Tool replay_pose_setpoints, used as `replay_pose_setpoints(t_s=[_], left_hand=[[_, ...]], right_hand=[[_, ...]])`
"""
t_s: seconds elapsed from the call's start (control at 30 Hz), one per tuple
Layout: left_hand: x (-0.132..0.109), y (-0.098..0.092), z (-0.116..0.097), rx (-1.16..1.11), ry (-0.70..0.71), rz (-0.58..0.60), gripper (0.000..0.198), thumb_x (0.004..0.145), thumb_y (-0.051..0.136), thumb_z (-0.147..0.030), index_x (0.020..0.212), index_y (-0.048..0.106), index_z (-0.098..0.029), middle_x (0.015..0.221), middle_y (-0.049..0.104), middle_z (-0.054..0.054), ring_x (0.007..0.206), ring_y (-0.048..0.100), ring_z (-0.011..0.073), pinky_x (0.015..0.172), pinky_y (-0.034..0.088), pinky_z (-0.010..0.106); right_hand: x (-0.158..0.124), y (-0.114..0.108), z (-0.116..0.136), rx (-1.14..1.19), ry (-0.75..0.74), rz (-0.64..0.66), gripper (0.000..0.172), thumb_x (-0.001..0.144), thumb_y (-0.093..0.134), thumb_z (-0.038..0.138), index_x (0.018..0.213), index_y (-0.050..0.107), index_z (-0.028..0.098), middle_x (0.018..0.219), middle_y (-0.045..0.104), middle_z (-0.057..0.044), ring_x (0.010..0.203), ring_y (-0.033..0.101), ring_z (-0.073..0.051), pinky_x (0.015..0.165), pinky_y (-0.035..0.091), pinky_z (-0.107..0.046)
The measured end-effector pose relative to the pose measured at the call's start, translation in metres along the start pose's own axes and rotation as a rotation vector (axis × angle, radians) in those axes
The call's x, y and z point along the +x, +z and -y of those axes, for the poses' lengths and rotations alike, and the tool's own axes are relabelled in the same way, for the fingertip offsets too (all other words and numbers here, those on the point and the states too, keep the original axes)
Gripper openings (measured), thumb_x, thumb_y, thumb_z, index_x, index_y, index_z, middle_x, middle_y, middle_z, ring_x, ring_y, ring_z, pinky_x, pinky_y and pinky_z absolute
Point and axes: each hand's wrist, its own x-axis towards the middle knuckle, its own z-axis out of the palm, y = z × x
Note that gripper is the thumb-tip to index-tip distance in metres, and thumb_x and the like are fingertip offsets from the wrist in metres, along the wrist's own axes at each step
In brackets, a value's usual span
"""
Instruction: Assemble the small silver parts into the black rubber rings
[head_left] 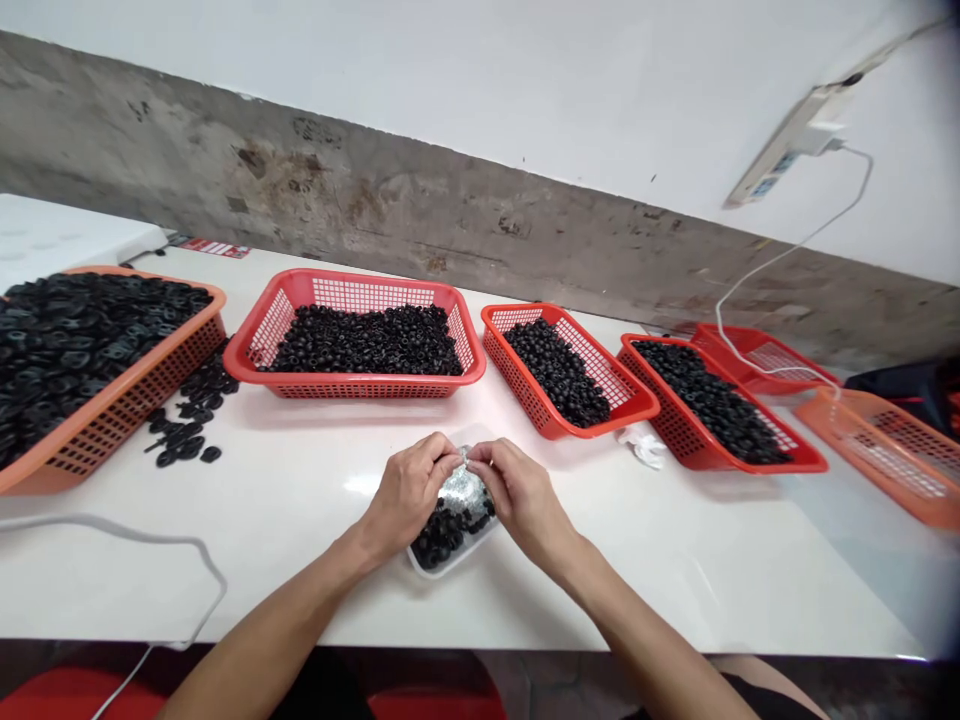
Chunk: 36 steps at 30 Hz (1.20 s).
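My left hand (411,492) and my right hand (528,498) meet fingertip to fingertip above a small clear plastic container (435,572). Both are closed in a pinch; whatever sits between the fingertips is too small to make out. Inside the container, black ring-shaped parts (442,537) lie in the near half. A heap of tiny shiny silvery pieces (463,490) fills the far half, partly covered by my fingers.
Behind stand a red basket (356,383), an orange-red basket (559,430) and another red basket (694,455), all with small black parts. An orange basket (142,385) on the left is heaped with black pieces, several spilled beside it. A white cable (150,533) crosses the table (637,560).
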Motion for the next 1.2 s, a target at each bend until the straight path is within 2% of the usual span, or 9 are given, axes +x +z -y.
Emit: replay_pose_setpoints(t_s=[0.1, 0.2, 0.27, 0.33, 0.43, 0.53, 0.7, 1.0, 1.2], left_hand=[[0.0, -0.002, -0.002, -0.039, -0.016, 0.027, 0.024, 0.101, 0.042, -0.029, 0.082, 0.051, -0.02, 0.073, 0.052, -0.004, 0.066, 0.048, 0.012, 0.065, 0.037, 0.025], [0.001, -0.003, -0.004, -0.112, -0.04, 0.073, 0.025, 0.102, 0.041, -0.031, 0.083, 0.052, -0.02, 0.073, 0.052, -0.004, 0.066, 0.048, 0.0117, 0.065, 0.037, 0.025], [0.001, -0.004, -0.004, -0.148, -0.047, 0.096, 0.023, 0.102, 0.041, -0.031, 0.084, 0.052, -0.02, 0.075, 0.053, -0.003, 0.068, 0.049, 0.0119, 0.066, 0.039, 0.024], [0.001, -0.004, -0.004, -0.134, -0.038, 0.097, 0.021, 0.102, 0.042, -0.03, 0.087, 0.052, -0.02, 0.077, 0.054, -0.003, 0.07, 0.05, 0.0122, 0.067, 0.039, 0.024], [-0.001, -0.003, -0.002, -0.027, 0.028, 0.066, 0.017, 0.102, 0.042, -0.026, 0.089, 0.051, -0.02, 0.079, 0.054, -0.002, 0.07, 0.05, 0.0124, 0.067, 0.039, 0.025], [-0.002, 0.0, 0.0, 0.098, 0.145, 0.05, 0.014, 0.101, 0.04, -0.021, 0.092, 0.051, -0.02, 0.084, 0.055, 0.0, 0.072, 0.052, 0.0131, 0.068, 0.039, 0.026], [-0.003, 0.004, 0.001, 0.175, 0.217, 0.045, 0.016, 0.101, 0.038, -0.02, 0.092, 0.051, -0.02, 0.083, 0.055, 0.001, 0.072, 0.052, 0.0143, 0.066, 0.039, 0.026], [0.0, -0.008, -0.008, -0.042, -0.03, 0.126, 0.032, 0.102, 0.038, -0.032, 0.076, 0.05, -0.019, 0.069, 0.051, -0.003, 0.064, 0.047, 0.0121, 0.063, 0.036, 0.025], [0.001, -0.005, -0.005, -0.11, -0.042, 0.136, 0.017, 0.097, 0.05, -0.032, 0.101, 0.062, -0.021, 0.075, 0.06, -0.003, 0.067, 0.054, 0.0131, 0.067, 0.04, 0.025]], right_hand=[[-0.005, 0.002, -0.005, -0.348, -0.316, -0.085, 0.022, 0.101, 0.04, 0.015, 0.113, 0.059, 0.017, 0.098, 0.066, -0.01, 0.086, 0.063, -0.019, 0.072, 0.05, -0.029], [-0.007, 0.004, -0.008, -0.447, -0.474, -0.166, 0.028, 0.099, 0.04, 0.008, 0.121, 0.056, 0.014, 0.102, 0.068, -0.013, 0.091, 0.065, -0.021, 0.076, 0.051, -0.03], [-0.006, 0.004, -0.006, -0.353, -0.43, -0.183, 0.025, 0.1, 0.042, 0.01, 0.118, 0.057, 0.016, 0.1, 0.068, -0.012, 0.09, 0.065, -0.02, 0.077, 0.051, -0.029], [-0.005, 0.001, -0.004, -0.159, -0.253, -0.146, 0.019, 0.101, 0.045, 0.017, 0.115, 0.058, 0.018, 0.098, 0.067, -0.009, 0.084, 0.064, -0.017, 0.074, 0.051, -0.028], [-0.001, -0.005, 0.0, 0.144, 0.092, -0.014, 0.021, 0.103, 0.043, 0.032, 0.113, 0.057, 0.02, 0.084, 0.062, -0.002, 0.063, 0.057, -0.012, 0.059, 0.047, -0.023], [0.003, -0.008, 0.001, 0.256, 0.245, 0.115, 0.028, 0.103, 0.039, 0.041, 0.096, 0.057, 0.021, 0.07, 0.052, 0.003, 0.055, 0.048, -0.01, 0.051, 0.039, -0.021], [0.002, -0.004, 0.0, 0.325, 0.218, 0.117, 0.028, 0.102, 0.044, 0.039, 0.084, 0.055, 0.02, 0.07, 0.049, 0.003, 0.059, 0.043, -0.009, 0.052, 0.036, -0.02], [-0.006, -0.005, 0.001, 0.274, 0.022, -0.155, 0.012, 0.097, 0.055, 0.024, 0.1, 0.065, 0.02, 0.076, 0.062, 0.0, 0.058, 0.053, -0.01, 0.056, 0.046, -0.023], [-0.004, -0.01, 0.004, 0.168, -0.164, -0.22, 0.019, 0.095, 0.055, 0.014, 0.101, 0.07, 0.023, 0.089, 0.067, -0.005, 0.081, 0.065, -0.016, 0.072, 0.054, -0.029]])
